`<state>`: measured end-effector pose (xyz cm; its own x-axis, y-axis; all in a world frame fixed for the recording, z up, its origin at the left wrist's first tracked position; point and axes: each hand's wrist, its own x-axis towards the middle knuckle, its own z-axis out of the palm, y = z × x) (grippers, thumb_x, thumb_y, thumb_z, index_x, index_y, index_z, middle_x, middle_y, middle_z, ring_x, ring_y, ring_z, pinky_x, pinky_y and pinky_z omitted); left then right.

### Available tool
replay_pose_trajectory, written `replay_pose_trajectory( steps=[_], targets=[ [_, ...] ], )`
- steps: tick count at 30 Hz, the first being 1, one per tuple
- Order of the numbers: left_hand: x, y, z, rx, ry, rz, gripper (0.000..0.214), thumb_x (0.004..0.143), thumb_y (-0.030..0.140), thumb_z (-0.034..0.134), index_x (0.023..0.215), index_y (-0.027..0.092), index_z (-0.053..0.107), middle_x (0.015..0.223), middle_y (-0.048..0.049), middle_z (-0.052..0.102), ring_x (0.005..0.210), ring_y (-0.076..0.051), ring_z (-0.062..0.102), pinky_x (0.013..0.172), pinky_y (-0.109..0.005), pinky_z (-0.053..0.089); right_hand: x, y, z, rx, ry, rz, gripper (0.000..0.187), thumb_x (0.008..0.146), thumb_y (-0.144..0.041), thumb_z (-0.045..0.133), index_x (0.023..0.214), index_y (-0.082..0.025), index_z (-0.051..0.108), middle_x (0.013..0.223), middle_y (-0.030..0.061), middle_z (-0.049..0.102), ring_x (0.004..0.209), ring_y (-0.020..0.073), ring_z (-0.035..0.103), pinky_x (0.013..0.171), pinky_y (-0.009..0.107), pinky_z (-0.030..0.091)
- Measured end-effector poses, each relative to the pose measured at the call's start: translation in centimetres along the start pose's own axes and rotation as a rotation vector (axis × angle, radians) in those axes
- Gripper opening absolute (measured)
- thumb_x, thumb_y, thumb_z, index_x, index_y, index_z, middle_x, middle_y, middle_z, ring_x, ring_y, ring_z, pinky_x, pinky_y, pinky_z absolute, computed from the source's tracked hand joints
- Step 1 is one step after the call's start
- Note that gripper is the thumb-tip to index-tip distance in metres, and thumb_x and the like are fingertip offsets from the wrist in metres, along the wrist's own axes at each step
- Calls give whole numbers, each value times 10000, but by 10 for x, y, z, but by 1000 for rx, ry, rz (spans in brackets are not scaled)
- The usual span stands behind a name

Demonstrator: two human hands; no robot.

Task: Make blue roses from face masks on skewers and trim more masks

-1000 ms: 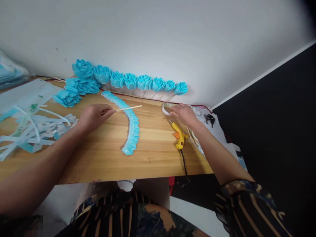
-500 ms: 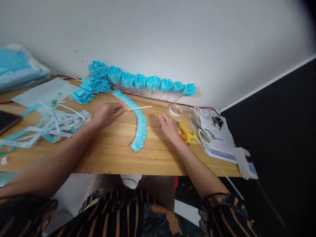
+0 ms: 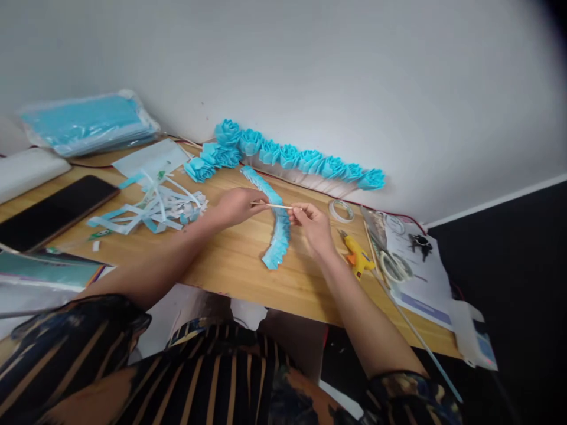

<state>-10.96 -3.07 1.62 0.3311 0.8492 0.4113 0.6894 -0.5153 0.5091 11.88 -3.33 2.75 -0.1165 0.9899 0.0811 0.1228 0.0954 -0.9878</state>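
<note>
A thin pale wooden stick [image 3: 280,206] is held level between my two hands. My left hand [image 3: 241,208] pinches its left part, and the fingers of my right hand [image 3: 311,223] close on its right end. Beneath the stick, a curved strip of pleated light blue material [image 3: 279,242] lies on the wooden table. Several blue handmade flowers [image 3: 289,156] on pale stems lean in a row against the wall, and a few more flowers [image 3: 201,169] lie at the row's left end.
To my right are a yellow glue gun [image 3: 358,255], a tape roll [image 3: 341,211], scissors [image 3: 396,267], keys [image 3: 420,245] and a printed sheet [image 3: 436,289]. On my left lie cut strips [image 3: 155,206], a black phone [image 3: 57,206] and a plastic pack of blue sheets [image 3: 88,121].
My right hand has come to the stick and taken hold of its free end; before, only my left hand held it. The view has shifted left.
</note>
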Motion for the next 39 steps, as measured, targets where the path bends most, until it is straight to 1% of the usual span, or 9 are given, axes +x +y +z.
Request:
replay_pose_trajectory(
  steps=[3, 6, 13, 17, 23, 28, 30, 36, 39],
  targets=[
    [-1, 10, 4, 48, -32, 111, 309, 995, 388, 527, 1039, 187, 757, 1036, -88, 782, 932, -230, 707, 732, -283, 454, -4, 5, 17, -80, -8, -4, 315, 765, -513, 698, 773, -199, 716, 708, 6, 712, 631, 140, 612, 594, 271, 502],
    [0, 14, 6, 96, -60, 132, 337, 1021, 376, 485, 1014, 183, 762, 1036, -91, 783, 929, -232, 707, 717, -280, 444, -6, 7, 22, -156, 43, -21, 396, 792, -575, 664, 691, -194, 700, 613, -5, 665, 557, 125, 561, 535, 253, 446],
    [4, 0, -10, 119, -45, 103, 328, 1018, 380, 506, 1019, 184, 769, 1060, -100, 774, 964, -240, 699, 756, -294, 444, -15, 10, -6, 2, 417, -16, 481, 681, -647, 743, 619, -181, 643, 541, -17, 595, 478, 86, 481, 466, 223, 375],
    [6, -11, -18, 113, 4, 109, 326, 1002, 395, 527, 980, 172, 764, 1027, -104, 774, 931, -243, 694, 741, -303, 437, -24, 15, -17, 17, 516, -59, 460, 701, -623, 731, 619, -188, 605, 561, -15, 606, 459, 82, 474, 444, 221, 364],
    [6, -9, -19, 125, -17, 124, 307, 982, 395, 567, 919, 168, 765, 957, -97, 781, 881, -235, 696, 742, -308, 441, -37, 14, -22, -50, 477, -146, 442, 759, -609, 703, 668, -181, 637, 605, -8, 630, 495, 91, 505, 481, 233, 399],
    [2, 12, -17, 85, -25, 198, 306, 1003, 365, 546, 1142, 183, 748, 1127, -99, 770, 1024, -244, 704, 830, -310, 473, -44, 6, -20, -71, 412, -194, 333, 772, -511, 721, 718, -187, 663, 633, -17, 634, 532, 99, 524, 520, 244, 430],
    [1, 17, -16, 87, -16, 219, 323, 1020, 362, 516, 1158, 182, 746, 1143, -100, 768, 1044, -245, 705, 846, -316, 477, -46, 4, -19, -56, 408, -203, 300, 775, -482, 719, 734, -189, 669, 641, -17, 634, 535, 99, 524, 524, 245, 435],
    [0, 22, -11, 139, -75, 255, 319, 1029, 349, 499, 1048, 181, 770, 1046, -100, 785, 965, -238, 718, 810, -323, 478, -55, 9, -18, -83, 364, -177, 253, 806, -438, 689, 827, -186, 713, 669, -5, 651, 571, 118, 556, 554, 265, 468],
    [2, 27, -8, 64, -138, 273, 282, 1017, 330, 523, 1044, 190, 767, 1067, -86, 784, 963, -224, 718, 801, -307, 478, -64, 12, -14, -64, 259, -122, 280, 813, -425, 695, 981, -203, 721, 725, 5, 691, 625, 140, 611, 590, 283, 504]
  ],
)
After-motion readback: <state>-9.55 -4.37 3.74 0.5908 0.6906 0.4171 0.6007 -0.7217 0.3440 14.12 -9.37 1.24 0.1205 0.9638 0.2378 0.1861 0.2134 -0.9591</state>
